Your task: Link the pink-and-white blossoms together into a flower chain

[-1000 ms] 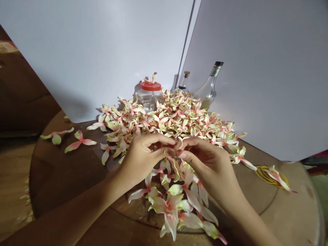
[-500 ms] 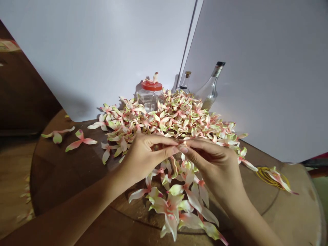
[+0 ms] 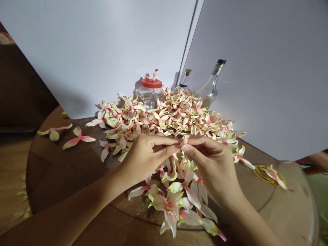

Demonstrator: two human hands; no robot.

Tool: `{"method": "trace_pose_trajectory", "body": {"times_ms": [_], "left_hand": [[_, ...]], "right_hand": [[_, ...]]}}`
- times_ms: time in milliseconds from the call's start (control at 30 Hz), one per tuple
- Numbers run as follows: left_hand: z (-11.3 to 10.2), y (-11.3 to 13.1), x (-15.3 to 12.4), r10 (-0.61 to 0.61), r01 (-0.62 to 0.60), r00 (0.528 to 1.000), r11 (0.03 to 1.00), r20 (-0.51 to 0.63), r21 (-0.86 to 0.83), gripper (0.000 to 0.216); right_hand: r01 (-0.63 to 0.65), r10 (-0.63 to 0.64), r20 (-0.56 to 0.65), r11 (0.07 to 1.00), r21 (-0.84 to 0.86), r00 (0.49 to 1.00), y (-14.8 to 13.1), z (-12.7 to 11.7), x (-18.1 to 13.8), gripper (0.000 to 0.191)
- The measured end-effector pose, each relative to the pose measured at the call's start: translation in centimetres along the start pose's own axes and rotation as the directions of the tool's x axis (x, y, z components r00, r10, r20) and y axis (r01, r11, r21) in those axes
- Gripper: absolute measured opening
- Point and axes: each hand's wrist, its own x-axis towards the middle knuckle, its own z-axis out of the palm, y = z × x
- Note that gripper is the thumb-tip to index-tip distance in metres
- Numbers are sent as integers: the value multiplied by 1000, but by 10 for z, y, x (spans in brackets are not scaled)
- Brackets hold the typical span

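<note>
where left hand (image 3: 145,159) meets right hand (image 3: 211,165), fingertips (image 3: 176,148) pinch a petal (image 3: 185,139)

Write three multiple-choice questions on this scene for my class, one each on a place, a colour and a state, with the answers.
1. Where does the glass jar stand?
A. On the floor
B. Behind the heap of pink and cream flowers
C. On a shelf

2. What colour is the jar's lid?
A. Blue
B. Black
C. Red

3. How are the left hand and right hand placed?
A. Fingertips close together over the flowers
B. Flat on the table
C. Gripping the jar

Answers:
1. B, the jar rises beyond the heap's far edge.
2. C, the lid shows red.
3. A, the fingers of both hands curl in and nearly meet above the flowers.
</note>
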Motion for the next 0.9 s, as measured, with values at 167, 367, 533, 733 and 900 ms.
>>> {"method": "trace_pose_trajectory", "body": {"times_ms": [167,367,533,733,900], "left_hand": [[2,4,-1,49,-49,998,999,-27,16,17],[0,-8,1,-136,129,990,978,-33,-165,18],[3,-14,4,-234,201,971,902,-42,-382,20],[6,-8,1,-232,218,973,907,3,-360,18],[7,-8,1,-212,198,977,913,-2,-356,13]], "right_hand": [[18,-18,-7,1000,10,1000,3,1,0,8],[24,-22,-56,999,29,998,1,1,1,14],[124,-134,-83,986,-111,988,-6,2,-1,14],[62,-66,-21,989,-137,998,-6,3,0,8],[58,-61,-13,985,-161,998,-6,2,2,5]]}}
